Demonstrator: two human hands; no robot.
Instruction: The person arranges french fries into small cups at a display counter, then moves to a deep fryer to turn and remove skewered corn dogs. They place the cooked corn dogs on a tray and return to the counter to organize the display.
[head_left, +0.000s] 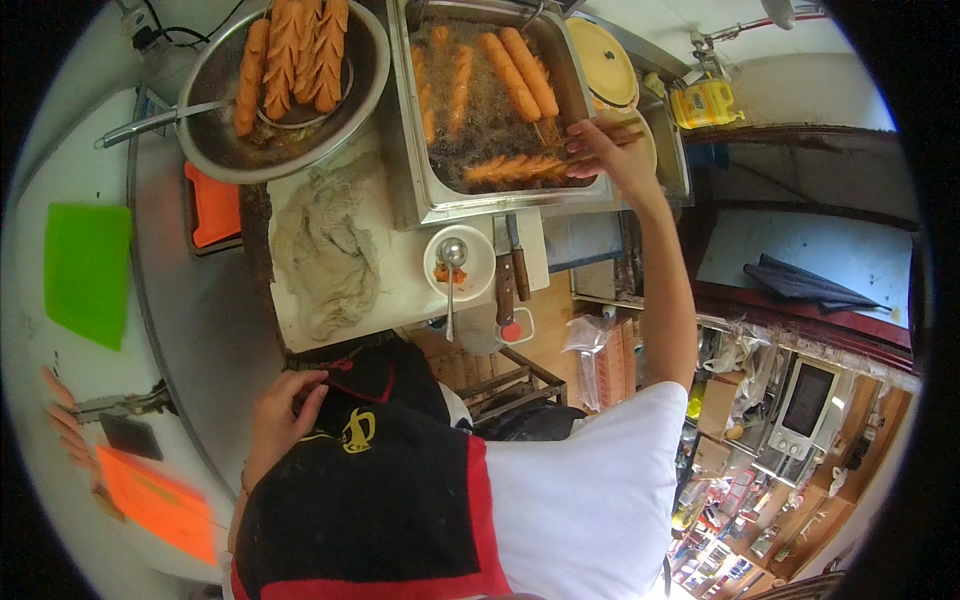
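My right hand grips thin wooden sticks over the near right corner of a steel fryer tank. Whether they are chopsticks or skewers cannot be told. Just left of the fingers a notched sausage lies in bubbling oil. Two smoother sausages rest together farther back, and more cut ones float at the tank's left side. My left hand holds nothing I can make out; its fingers are loosely curled beside the black apron. Several scored sausages stand in a steel bowl at left.
A white bowl holds a spoon and reddish sauce. Beside it lie wooden-handled knives; a grey rag is left of it. A strainer handle juts leftward. Another person's fingers appear at the left rim, beyond the counter.
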